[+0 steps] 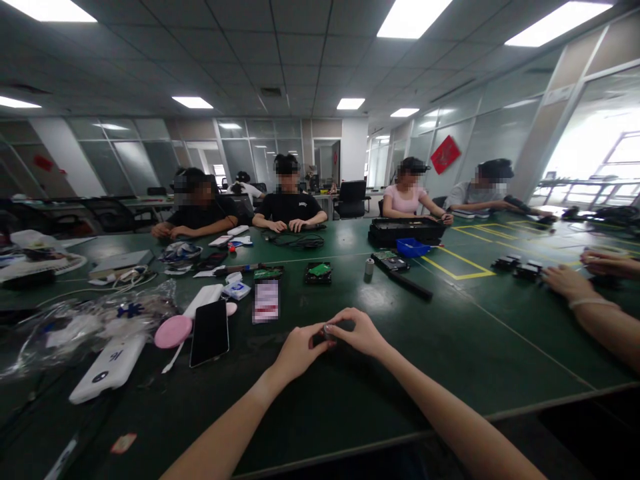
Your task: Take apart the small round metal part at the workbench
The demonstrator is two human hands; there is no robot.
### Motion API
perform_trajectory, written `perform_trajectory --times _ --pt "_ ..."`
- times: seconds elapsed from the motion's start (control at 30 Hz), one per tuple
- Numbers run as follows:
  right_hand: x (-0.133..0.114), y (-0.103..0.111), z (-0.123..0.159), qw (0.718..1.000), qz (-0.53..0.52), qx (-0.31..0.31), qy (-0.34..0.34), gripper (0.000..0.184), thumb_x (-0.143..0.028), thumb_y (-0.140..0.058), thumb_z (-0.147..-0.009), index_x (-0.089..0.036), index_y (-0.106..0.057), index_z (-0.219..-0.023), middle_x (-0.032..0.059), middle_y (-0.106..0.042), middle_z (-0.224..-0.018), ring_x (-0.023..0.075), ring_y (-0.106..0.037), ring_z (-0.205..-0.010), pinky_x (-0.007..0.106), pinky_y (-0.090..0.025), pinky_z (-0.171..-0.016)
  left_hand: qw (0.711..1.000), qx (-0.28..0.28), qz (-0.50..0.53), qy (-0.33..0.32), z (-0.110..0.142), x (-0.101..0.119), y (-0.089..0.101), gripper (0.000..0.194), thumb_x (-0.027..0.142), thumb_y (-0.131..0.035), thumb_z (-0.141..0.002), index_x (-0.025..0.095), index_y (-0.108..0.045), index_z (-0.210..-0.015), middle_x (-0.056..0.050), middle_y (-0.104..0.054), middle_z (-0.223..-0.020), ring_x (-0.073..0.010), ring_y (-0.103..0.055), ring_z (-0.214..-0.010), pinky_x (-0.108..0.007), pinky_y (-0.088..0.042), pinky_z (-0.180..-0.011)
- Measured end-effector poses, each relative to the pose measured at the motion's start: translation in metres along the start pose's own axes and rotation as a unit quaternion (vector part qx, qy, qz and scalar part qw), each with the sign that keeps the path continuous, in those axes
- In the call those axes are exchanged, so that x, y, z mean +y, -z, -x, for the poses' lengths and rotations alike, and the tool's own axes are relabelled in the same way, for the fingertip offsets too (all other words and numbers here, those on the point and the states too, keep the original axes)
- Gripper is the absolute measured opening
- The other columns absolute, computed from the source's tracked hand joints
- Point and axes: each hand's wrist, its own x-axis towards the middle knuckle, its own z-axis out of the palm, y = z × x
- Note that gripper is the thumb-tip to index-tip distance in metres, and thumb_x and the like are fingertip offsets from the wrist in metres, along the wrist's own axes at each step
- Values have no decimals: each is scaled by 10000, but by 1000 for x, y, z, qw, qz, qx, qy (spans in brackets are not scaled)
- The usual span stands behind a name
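Observation:
Over the near middle of the green table [350,413], my left hand [299,348] and my right hand [361,331] meet at the fingertips. Both are closed in a pinch on a small grey metallic piece [328,329]; fingers cover much of it, so its kind cannot be made out. Farther back lies a black drive-like unit [319,272] with a loose green circuit board on top. A second green circuit board [267,273] is to its left, just above a pink-and-white printed card [266,301]. A small grey cylinder [369,268] stands upright to the right.
At left are a dark-screened phone [210,333], a pink disc [173,331], a white case [107,368] and clear plastic bags [90,327]. A black bar [410,285] and blue tray [413,248] lie right. A co-worker's hands [570,283] work at far right; several people sit opposite.

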Motion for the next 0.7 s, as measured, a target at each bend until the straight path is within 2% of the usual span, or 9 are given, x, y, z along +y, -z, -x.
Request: perform_trajectory --times 0.17,0.3,0.5,0.6,0.7 --pt "3 -1 -4 999 -1 28 22 173 -361 -595 -854 -232 -709 -872 26 -701 -891 190 -606 -905 334 -421 -854 1000 -3 0 7 0 1 1 327 433 -579 -848 235 -637 -1102 22 -679 -846 -136 -535 -624 -266 -359 -652" --pt "17 9 -8 998 19 61 12 197 -384 -599 -849 -240 -718 -912 43 -687 -935 202 -586 -947 361 -408 -892 1000 -5 -11 10 -1 4 2 361 459 -580 -839 244 -625 -1125 28 -681 -844 -131 -518 -608 -271 -362 -663" --pt "41 28 -4 987 144 -52 -44 183 -447 -640 -797 -346 -744 -908 49 -637 -1007 257 -517 -1029 455 -362 -918 1000 -12 -5 12 0 5 4 398 470 -567 -841 245 -606 -1168 17 -684 -889 -129 -502 -598 -262 -370 -640" --pt "47 29 -1 976 164 -113 -87 179 -453 -670 -764 -378 -742 -910 66 -601 -1130 306 -452 -1126 511 -333 -928 1000 -8 -4 10 0 4 4 401 475 -574 -837 245 -610 -1164 19 -685 -894 -124 -497 -592 -259 -369 -645" --pt "49 29 0 973 158 -139 -99 228 -453 -693 -739 -391 -728 -956 78 -544 -1248 344 -377 -1209 561 -286 -953 1000 -7 -3 5 0 3 3 412 485 -570 -838 244 -606 -1171 20 -685 -881 -124 -501 -596 -256 -369 -645"
